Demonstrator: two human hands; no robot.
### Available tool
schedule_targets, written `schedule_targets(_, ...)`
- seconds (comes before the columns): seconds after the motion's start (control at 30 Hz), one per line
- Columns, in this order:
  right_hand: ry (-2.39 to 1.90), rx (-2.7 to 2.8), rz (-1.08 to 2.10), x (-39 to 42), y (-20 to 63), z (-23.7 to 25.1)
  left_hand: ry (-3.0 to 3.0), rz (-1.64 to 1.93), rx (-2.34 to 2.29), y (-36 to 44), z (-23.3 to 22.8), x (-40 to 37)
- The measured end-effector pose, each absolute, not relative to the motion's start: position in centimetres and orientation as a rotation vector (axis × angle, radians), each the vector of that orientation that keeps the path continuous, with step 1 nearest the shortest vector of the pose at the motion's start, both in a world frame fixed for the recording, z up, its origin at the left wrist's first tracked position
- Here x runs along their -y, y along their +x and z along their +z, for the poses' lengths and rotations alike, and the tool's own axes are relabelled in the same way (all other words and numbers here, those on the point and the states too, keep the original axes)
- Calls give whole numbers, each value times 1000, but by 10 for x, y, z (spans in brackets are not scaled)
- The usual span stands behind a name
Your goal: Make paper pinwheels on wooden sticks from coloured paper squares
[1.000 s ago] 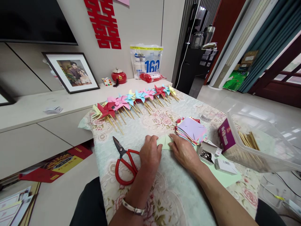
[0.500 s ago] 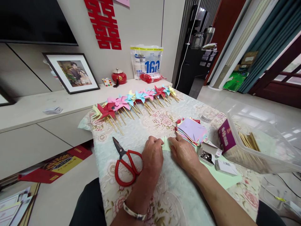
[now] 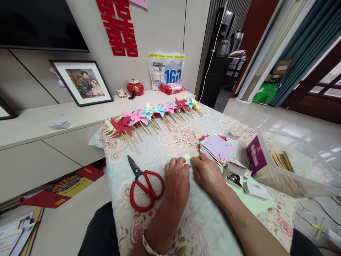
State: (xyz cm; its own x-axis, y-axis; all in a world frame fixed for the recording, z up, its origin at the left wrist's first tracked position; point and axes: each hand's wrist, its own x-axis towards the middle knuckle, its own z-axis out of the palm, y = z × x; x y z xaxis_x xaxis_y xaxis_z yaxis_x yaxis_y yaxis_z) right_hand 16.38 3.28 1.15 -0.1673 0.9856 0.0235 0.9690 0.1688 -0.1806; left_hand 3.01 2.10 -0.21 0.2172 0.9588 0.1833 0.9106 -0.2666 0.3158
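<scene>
A small piece of pale green paper lies on the table between my two hands, mostly covered by them. My left hand is closed on its left side, knuckles up, fingertips hidden. From the right, my right hand pinches the paper with its fingers curled. Red-handled scissors rest beside my left hand, blades pointing away. Just past my right hand sits a stack of cut paper squares, a lilac one with slits on top. An opened small box of metal fasteners stands by my right wrist.
A row of finished paper pinwheels on sticks lies along the table's far side. At right stand a clear plastic bin with wooden sticks, a small white box on green paper, and a round clear container.
My left hand has shifted a little to the right, over more of the green paper, and away from the scissors. My right hand has barely moved.
</scene>
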Motion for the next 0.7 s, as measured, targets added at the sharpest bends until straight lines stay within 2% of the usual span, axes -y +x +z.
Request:
schedule_targets(0.23,-1894,2301,175,-34,166,9,2530,274,-1786,47,-8,-4)
schedule_targets(0.47,-1889,2288,173,-33,165,11,2631,314,-1900,57,-36,2)
schedule_targets(0.7,-1812,2309,219,-35,167,12,2642,290,-1900,54,-35,4)
